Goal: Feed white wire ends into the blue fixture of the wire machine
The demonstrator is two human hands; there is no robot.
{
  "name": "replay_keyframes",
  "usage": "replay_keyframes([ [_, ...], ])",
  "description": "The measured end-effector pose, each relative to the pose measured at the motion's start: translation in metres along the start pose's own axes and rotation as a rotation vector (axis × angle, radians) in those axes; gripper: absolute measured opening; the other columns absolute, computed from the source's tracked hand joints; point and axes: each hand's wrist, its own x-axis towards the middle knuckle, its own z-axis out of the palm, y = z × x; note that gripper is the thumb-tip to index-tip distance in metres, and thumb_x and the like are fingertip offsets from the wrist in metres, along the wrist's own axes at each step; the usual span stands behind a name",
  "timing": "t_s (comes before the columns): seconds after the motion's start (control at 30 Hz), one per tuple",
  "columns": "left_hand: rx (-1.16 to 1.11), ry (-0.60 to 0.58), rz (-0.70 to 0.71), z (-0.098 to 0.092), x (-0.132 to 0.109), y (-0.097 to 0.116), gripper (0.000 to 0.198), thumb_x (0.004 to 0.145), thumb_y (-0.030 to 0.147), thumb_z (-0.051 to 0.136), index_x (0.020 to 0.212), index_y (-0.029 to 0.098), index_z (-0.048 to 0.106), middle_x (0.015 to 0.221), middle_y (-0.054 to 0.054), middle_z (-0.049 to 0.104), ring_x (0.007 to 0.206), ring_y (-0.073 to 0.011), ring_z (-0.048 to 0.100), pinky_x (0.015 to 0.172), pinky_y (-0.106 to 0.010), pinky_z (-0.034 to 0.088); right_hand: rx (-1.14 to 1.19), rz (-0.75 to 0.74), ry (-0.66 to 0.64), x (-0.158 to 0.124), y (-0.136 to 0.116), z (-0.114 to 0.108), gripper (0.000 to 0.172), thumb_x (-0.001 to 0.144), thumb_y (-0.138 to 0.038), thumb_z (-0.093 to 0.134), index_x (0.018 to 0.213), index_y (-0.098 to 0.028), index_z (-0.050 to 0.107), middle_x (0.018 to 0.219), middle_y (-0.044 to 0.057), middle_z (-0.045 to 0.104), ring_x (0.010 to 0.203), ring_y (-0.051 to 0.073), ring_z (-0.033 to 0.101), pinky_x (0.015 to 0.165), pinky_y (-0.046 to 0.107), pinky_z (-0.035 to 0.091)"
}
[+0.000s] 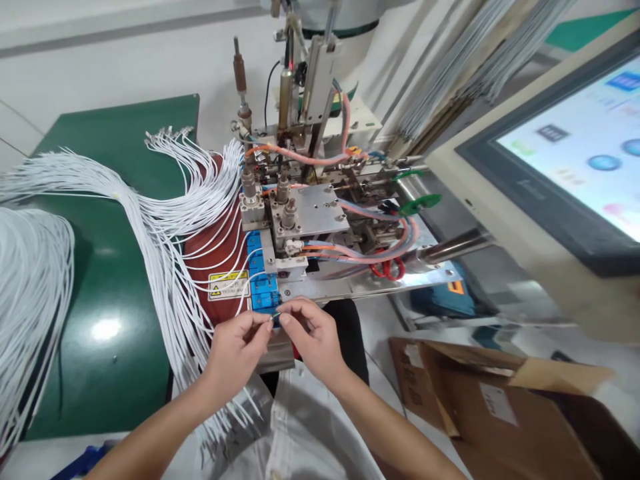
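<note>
My left hand [237, 350] and my right hand [314, 340] meet in front of the machine's near corner. Both are closed, thumb against forefinger. A tiny, thin, dark piece [275, 316] bridges the two pinches; it is too small to name. Just beyond the fingertips runs a row of blue blocks [261, 273], with white wires [240, 257] leading into it from the left. More white wires [173, 320] hang in a thick bundle beside my left wrist.
The machine [313, 213] carries metal cylinders and orange air hoses. A green table [115, 393] stands left, bearing another wire bundle [35, 280]. A touch screen [575, 147] juts in at right above an open cardboard box [500, 407]. A yellow warning label [228, 285] sits on the red-brown surface.
</note>
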Motion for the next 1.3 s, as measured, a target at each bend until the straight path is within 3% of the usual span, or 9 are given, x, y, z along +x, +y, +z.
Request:
replay_keyframes([
  [0.2,-0.024,0.026,0.017,0.006,0.001,0.0,0.019,0.081,0.031,0.051,0.076,0.015,0.06,0.056,0.003,0.056,0.051,-0.0093,0.053,0.052,-0.019,0.044,0.061,0.014,0.052,-0.002,0.003,0.008,0.013,0.076,-0.02,0.055,0.064,-0.017,0.06,0.063,0.002,0.058,0.06,0.014,0.055,0.057,0.027,0.046],
  [0.33,0.089,0.024,0.076,0.005,0.001,-0.004,0.022,0.085,0.033,0.047,0.091,0.016,0.06,0.062,0.001,0.06,0.051,-0.0107,0.056,0.053,-0.021,0.047,-0.238,-0.261,0.138,-0.004,0.007,0.005,0.009,0.075,-0.017,0.055,0.071,-0.019,0.062,0.07,0.005,0.06,0.067,0.017,0.056,0.064,0.031,0.046],
  [0.43,0.396,0.009,0.27,-0.006,0.002,-0.002,0.028,0.086,0.029,0.046,0.112,0.021,0.053,0.089,-0.004,0.064,0.069,-0.0143,0.061,0.067,-0.027,0.05,-0.436,-0.383,0.123,0.001,0.011,-0.002,0.009,0.075,-0.016,0.053,0.073,-0.019,0.06,0.073,0.007,0.06,0.07,0.018,0.055,0.066,0.032,0.045],
  [0.5,0.61,-0.004,0.421,-0.014,0.005,0.0,0.029,0.087,0.024,0.043,0.115,0.022,0.05,0.103,-0.006,0.06,0.088,-0.0182,0.059,0.078,-0.033,0.049,-0.452,-0.319,0.089,0.007,0.014,-0.006,0.011,0.077,-0.016,0.049,0.071,-0.02,0.057,0.069,0.005,0.058,0.067,0.018,0.055,0.064,0.031,0.044],
  [0.57,0.754,-0.038,0.506,-0.019,0.011,-0.001,0.025,0.089,0.019,0.038,0.109,0.02,0.053,0.102,-0.007,0.057,0.095,-0.0201,0.056,0.082,-0.036,0.047,-0.448,-0.231,0.061,0.013,0.018,-0.008,0.013,0.079,-0.016,0.046,0.069,-0.02,0.054,0.068,0.004,0.057,0.066,0.017,0.054,0.062,0.029,0.044],
  [0.67,0.842,-0.073,0.542,-0.023,0.022,-0.012,0.024,0.088,0.013,0.036,0.097,0.017,0.057,0.089,-0.007,0.057,0.087,-0.0194,0.056,0.08,-0.036,0.048,-0.473,-0.149,0.009,0.017,0.024,-0.008,0.013,0.08,-0.017,0.045,0.07,-0.02,0.053,0.07,0.003,0.057,0.068,0.017,0.055,0.063,0.028,0.043],
  [0.8,0.813,-0.024,0.587,-0.023,0.033,-0.028,0.027,0.085,0.007,0.035,0.092,0.016,0.06,0.086,-0.007,0.057,0.083,-0.0179,0.056,0.077,-0.034,0.049,-0.53,-0.101,-0.046,0.017,0.029,-0.007,0.013,0.079,-0.016,0.044,0.071,-0.02,0.053,0.071,0.003,0.058,0.069,0.017,0.055,0.062,0.027,0.041],
  [1.17,0.856,0.007,0.471,-0.02,0.034,-0.019,0.023,0.083,0.007,0.038,0.088,0.017,0.058,0.08,-0.006,0.059,0.08,-0.0185,0.058,0.074,-0.032,0.049,-0.563,0.017,-0.079,0.025,0.028,-0.007,0.012,0.076,-0.018,0.048,0.065,-0.02,0.054,0.063,0.0,0.058,0.056,0.015,0.052,0.053,0.025,0.039],
  [1.3,0.96,-0.029,0.39,-0.018,0.032,-0.01,0.023,0.083,0.006,0.037,0.088,0.016,0.056,0.079,-0.006,0.058,0.077,-0.0192,0.057,0.071,-0.032,0.047,-0.547,-0.03,-0.177,0.029,0.028,-0.014,0.016,0.08,-0.019,0.044,0.067,-0.02,0.053,0.065,0.0,0.056,0.059,0.015,0.052,0.056,0.025,0.039],
])
